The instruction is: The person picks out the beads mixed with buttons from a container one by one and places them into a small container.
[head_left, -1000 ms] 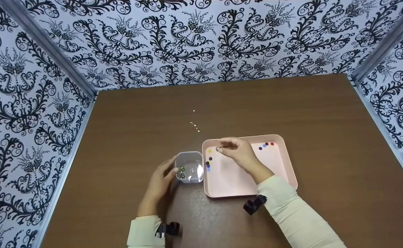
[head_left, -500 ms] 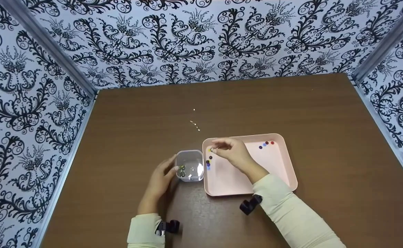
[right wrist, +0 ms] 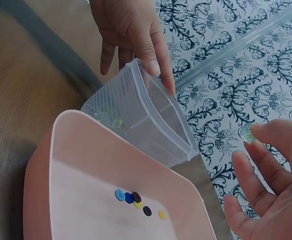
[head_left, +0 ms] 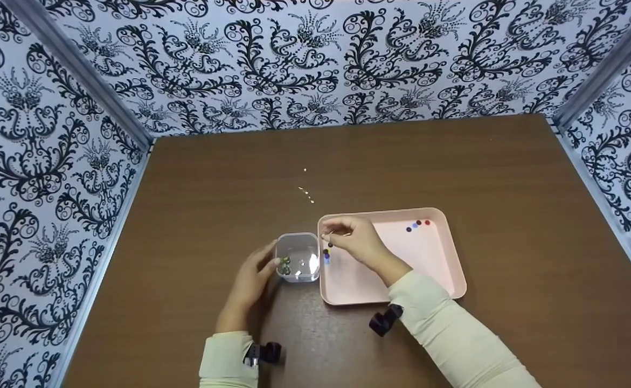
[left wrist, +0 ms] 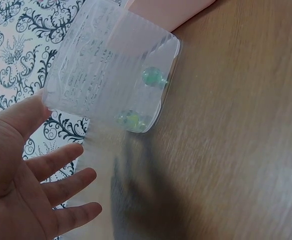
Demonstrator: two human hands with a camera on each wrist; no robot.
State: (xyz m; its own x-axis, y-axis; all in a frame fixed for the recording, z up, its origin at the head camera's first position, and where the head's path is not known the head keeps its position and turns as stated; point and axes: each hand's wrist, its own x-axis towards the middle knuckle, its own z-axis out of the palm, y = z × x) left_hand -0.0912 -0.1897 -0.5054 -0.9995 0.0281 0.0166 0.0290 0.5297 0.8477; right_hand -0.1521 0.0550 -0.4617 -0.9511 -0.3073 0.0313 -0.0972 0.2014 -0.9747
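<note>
With thumb and index finger, my left hand (head_left: pixel 251 280) holds the left side of a clear plastic container (right wrist: pixel 118 95); its other fingers spread away from the wall in the left wrist view. Inside lie green glass marbles (left wrist: pixel 152 76), one with yellow in it (left wrist: pixel 131 120). Above the left end of the pink tray (head_left: pixel 366 291), my right hand (head_left: pixel 361 240) pinches a clear greenish marble (right wrist: pixel 247 133) between thumb and fingertip. Small buttons (right wrist: pixel 129 198) in blue, yellow and dark tones lie in the tray below that hand.
More buttons (head_left: pixel 415 225), red, blue and dark, sit near the tray's back right corner. Small pale specks (head_left: pixel 307 194) mark the brown table (head_left: pixel 213 183) behind the container. Patterned walls (head_left: pixel 304 64) stand behind and at both sides.
My right hand has moved left over the tray with the marble, toward the container. The left hand and the container have stayed in place.
</note>
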